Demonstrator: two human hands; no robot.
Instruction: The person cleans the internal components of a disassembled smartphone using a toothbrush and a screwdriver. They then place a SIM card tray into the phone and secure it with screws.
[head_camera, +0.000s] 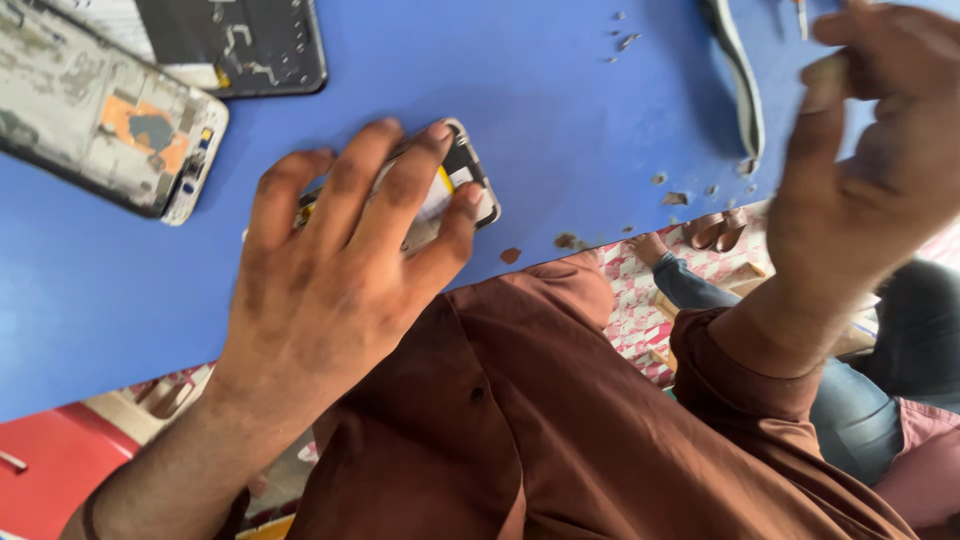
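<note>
Head view, left hand (330, 270) flat on opened phone (455, 190), smooth blue table (560, 120)

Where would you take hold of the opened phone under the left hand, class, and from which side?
Grip the phone by its two long edges, coming from above at the end that sticks out past the fingers. It lies flat on the blue table, so only the thin edges offer purchase, and the left hand covers the rest. The right hand is raised, apart from it.
</note>
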